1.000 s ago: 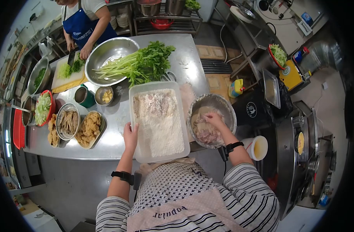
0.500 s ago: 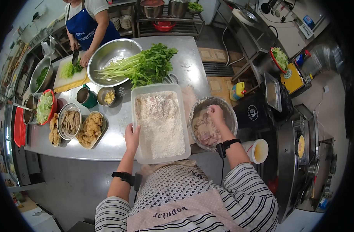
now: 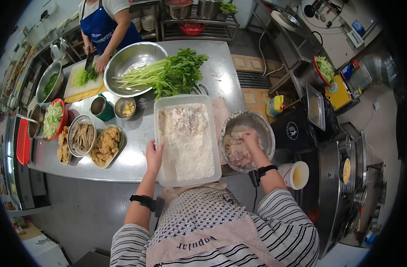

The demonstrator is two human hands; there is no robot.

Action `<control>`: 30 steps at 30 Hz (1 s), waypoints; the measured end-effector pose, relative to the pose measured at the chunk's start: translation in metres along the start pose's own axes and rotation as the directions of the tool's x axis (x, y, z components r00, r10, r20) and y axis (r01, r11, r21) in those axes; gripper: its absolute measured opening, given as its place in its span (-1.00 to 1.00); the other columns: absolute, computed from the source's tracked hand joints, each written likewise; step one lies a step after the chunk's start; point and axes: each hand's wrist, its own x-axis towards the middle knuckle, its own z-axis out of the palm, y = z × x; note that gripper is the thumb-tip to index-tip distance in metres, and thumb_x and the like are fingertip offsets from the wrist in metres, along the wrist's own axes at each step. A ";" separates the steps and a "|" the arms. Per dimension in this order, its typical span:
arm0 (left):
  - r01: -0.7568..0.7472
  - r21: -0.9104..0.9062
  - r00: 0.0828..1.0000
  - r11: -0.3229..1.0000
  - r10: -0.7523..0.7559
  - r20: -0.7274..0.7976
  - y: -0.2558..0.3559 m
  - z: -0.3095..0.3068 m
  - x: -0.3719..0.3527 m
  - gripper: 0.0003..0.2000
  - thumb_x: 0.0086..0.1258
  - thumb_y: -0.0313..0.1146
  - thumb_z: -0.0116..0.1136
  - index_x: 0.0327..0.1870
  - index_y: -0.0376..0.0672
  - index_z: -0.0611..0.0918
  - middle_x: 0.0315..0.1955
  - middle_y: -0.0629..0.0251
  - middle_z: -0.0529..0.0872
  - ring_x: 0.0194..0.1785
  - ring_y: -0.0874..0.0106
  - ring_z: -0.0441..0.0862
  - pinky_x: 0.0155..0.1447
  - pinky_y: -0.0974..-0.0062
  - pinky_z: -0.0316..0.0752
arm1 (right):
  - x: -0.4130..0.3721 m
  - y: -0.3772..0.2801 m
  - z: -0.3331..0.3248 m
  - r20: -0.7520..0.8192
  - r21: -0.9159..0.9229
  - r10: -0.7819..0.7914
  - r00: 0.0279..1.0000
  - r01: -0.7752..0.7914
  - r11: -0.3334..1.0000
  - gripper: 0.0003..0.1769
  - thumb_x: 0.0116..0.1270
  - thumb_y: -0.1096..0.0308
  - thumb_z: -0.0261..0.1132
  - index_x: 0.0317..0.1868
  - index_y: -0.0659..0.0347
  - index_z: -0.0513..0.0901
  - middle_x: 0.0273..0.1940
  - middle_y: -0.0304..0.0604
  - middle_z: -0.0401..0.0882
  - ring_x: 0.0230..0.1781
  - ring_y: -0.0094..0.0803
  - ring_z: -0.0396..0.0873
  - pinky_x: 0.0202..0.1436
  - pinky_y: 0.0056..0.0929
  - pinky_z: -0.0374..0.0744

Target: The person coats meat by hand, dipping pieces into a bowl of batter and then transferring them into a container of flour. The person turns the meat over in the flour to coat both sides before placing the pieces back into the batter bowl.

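Note:
A white plastic tub (image 3: 173,177) of flour lies in front of me, with coated pieces of meat (image 3: 181,121) at its far end. My left hand (image 3: 154,155) grips the tub's left rim, thumb over the edge and fingers outside. On the right stands a metal bowl (image 3: 269,129) of raw meat (image 3: 240,159) in pale, wet batter. My right hand (image 3: 252,141) is inside this bowl, its fingers closed round a piece of batter-coated meat (image 3: 244,135). The fingertips are partly hidden by the meat.
Celery (image 3: 177,71) overhangs a large steel bowl (image 3: 114,84). Fried pieces (image 3: 106,147), a bowl of thin brown strips (image 3: 82,138) and a green cup (image 3: 106,111) stand left. Across the table, a person in a blue apron (image 3: 101,33) holds a knife (image 3: 89,62). A white bucket (image 3: 294,175) is at right.
My right hand has lowered a little within the bowl, and a piece of meat now shows at its fingers. My left hand stays at the tub's rim. The view has shifted slightly.

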 end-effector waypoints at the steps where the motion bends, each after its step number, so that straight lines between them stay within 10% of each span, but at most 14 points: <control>1: -0.013 0.000 1.000 1.000 0.013 -0.004 -0.004 0.001 0.003 -0.60 0.25 -0.23 0.15 -0.02 -0.37 0.47 -0.44 0.27 0.53 -0.40 0.51 0.41 -0.26 0.52 0.38 | 0.004 0.002 0.001 -0.019 0.078 -0.011 1.000 0.012 0.997 -0.91 0.05 0.45 0.24 -0.45 0.32 0.59 -0.53 -0.23 0.54 -0.53 -0.56 0.49 -0.45 -0.57 0.44; 9: -0.021 0.014 1.000 1.000 0.021 -0.016 -0.006 -0.001 0.002 -0.57 0.22 -0.22 0.17 -0.03 -0.40 0.47 -0.45 0.21 0.49 -0.40 0.43 0.40 -0.26 0.48 0.37 | -0.066 -0.144 -0.038 0.341 0.401 -0.357 0.870 0.209 0.892 -0.91 0.08 0.48 0.23 -0.37 0.29 0.53 -0.45 -0.31 0.52 -0.47 -0.60 0.46 -0.39 -0.62 0.42; 14: -0.050 0.071 0.998 0.996 0.053 -0.043 -0.018 0.002 0.005 -0.60 0.26 -0.23 0.15 -0.01 -0.36 0.46 -0.44 0.30 0.54 -0.41 0.55 0.42 -0.29 0.57 0.36 | -0.125 -0.178 0.041 0.471 0.008 -0.797 0.379 0.901 0.433 -0.89 -0.06 0.47 0.20 -0.45 0.30 0.54 -0.44 0.00 0.51 -0.41 -0.14 0.52 -0.32 -0.28 0.51; 19: 0.016 -0.006 0.998 1.000 -0.016 -0.061 -0.006 0.000 0.000 -0.57 0.19 -0.19 0.20 -0.07 -0.37 0.50 -0.41 0.18 0.50 -0.37 0.39 0.40 -0.22 0.44 0.37 | -0.145 -0.138 0.123 0.801 -0.021 -0.580 0.144 0.977 0.213 -0.91 -0.05 0.48 0.17 -0.50 0.30 0.57 -0.49 0.01 0.54 -0.41 -0.10 0.54 -0.32 -0.18 0.50; 20: -0.003 0.013 0.998 1.000 0.004 -0.063 -0.002 0.000 -0.002 -0.58 0.19 -0.19 0.20 -0.08 -0.37 0.51 -0.42 0.18 0.50 -0.37 0.38 0.40 -0.22 0.44 0.36 | -0.143 -0.140 0.124 0.804 -0.013 -0.579 0.134 0.978 0.207 -0.91 -0.05 0.48 0.17 -0.50 0.30 0.57 -0.49 0.01 0.54 -0.41 -0.10 0.54 -0.32 -0.18 0.50; 22: -0.010 0.022 0.997 1.000 0.011 -0.071 -0.002 0.000 -0.002 -0.59 0.18 -0.19 0.20 -0.09 -0.36 0.52 -0.43 0.18 0.50 -0.37 0.37 0.40 -0.22 0.44 0.36 | -0.142 -0.175 0.103 0.864 -0.058 -0.355 0.357 0.771 0.634 -0.88 -0.06 0.38 0.21 -0.45 0.20 0.60 -0.41 -0.01 0.51 -0.39 -0.11 0.52 -0.30 -0.19 0.49; 25: -0.045 0.022 0.996 0.999 0.046 -0.080 -0.005 0.000 -0.001 -0.60 0.17 -0.19 0.21 -0.11 -0.35 0.53 -0.46 0.18 0.50 -0.38 0.36 0.40 -0.22 0.44 0.36 | -0.111 -0.181 0.099 0.849 -0.091 -0.282 0.447 0.649 0.755 -0.90 -0.03 0.47 0.16 -0.53 0.28 0.61 -0.45 -0.02 0.55 -0.38 -0.13 0.55 -0.26 -0.17 0.52; 30: -0.063 0.003 0.993 0.998 0.063 -0.102 -0.006 0.003 0.000 -0.61 0.16 -0.19 0.22 -0.14 -0.33 0.55 -0.47 0.18 0.50 -0.39 0.35 0.41 -0.23 0.42 0.36 | -0.095 -0.133 0.145 0.621 -0.377 -0.608 0.495 0.868 0.323 -0.86 -0.07 0.39 0.20 -0.51 0.25 0.65 -0.50 0.00 0.54 -0.39 -0.09 0.53 -0.28 -0.18 0.52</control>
